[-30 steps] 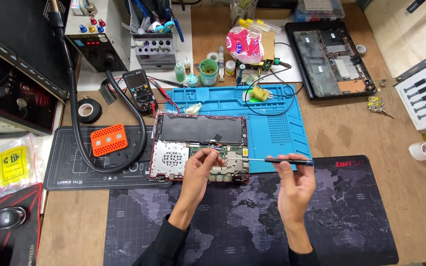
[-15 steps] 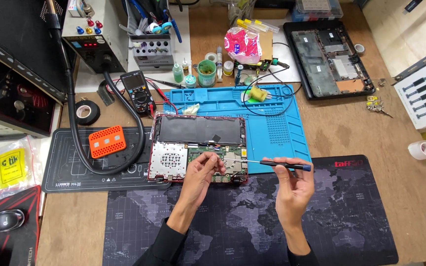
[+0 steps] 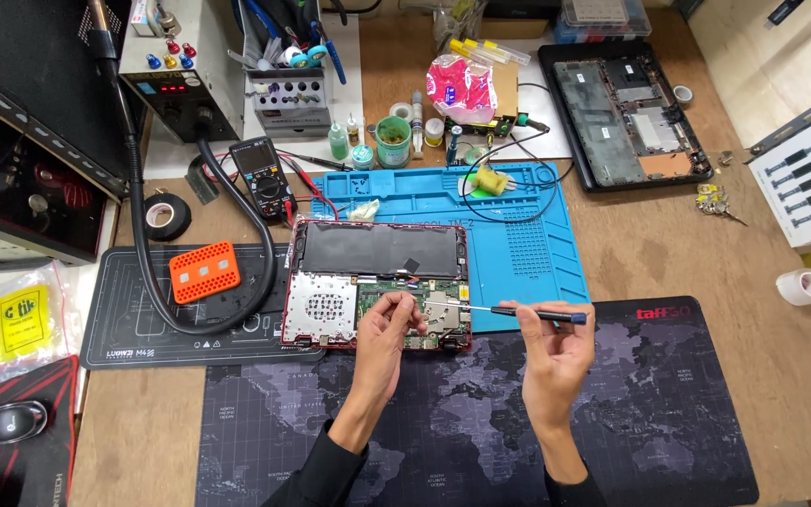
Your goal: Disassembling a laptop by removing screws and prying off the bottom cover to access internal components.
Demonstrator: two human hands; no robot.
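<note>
While both forearms come up over the dark world-map desk mat, the right hand is curled shut round a slim black-handled screwdriver w/ blue end cap, held almost level, thin shaft pointing left, tip over the circuit board. Left hand rests on the bottom edge of the opened red-rimmed laptop base w/ black battery and green circuit board; fingers bent and pinched together at the board, can't tell if they hold anything, too small to see. Laptop base lies flat, back cover off, straddling the map mat, a black rubber work mat to the left and a blue silicone repair mat behind/right. On the black mat: an orange perforated block, w/ a thick black hose looping round it. Further back, a black handheld multimeter w/ red leads, a roll of black tape, a green-capped round pot and small bottles. Far right, a second stripped black laptop shell; white tape roll near the right table edge.
</note>
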